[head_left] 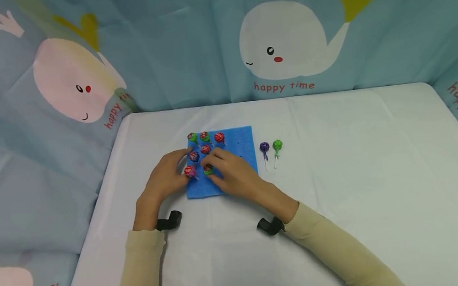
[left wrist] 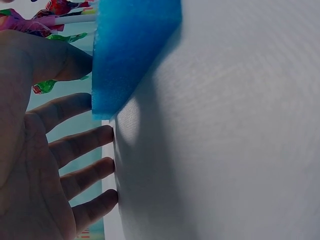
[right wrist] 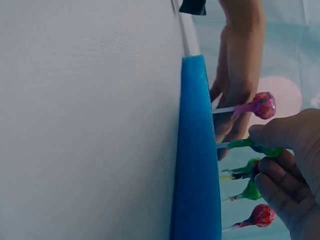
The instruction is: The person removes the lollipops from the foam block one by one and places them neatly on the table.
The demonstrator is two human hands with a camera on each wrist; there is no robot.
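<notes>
Overall, a blue whale-print curtain (head_left: 186,41) hangs beyond the white surface (head_left: 382,183), which bears a blue foam block (head_left: 240,137) left of centre. The left hand (head_left: 167,174), fingers spread, touches the block's left edge; the right hand (head_left: 233,170) pinches a green-wrapped lollipop (head_left: 208,170) in the near row, its stick meeting the foam. Counting that one, seven lollipops stand in the block, sticks down and heads up: three far, two middle, two near. To the right lie two more, one purple (head_left: 264,147), one green (head_left: 277,144), heads far, sticks pointing near.
</notes>
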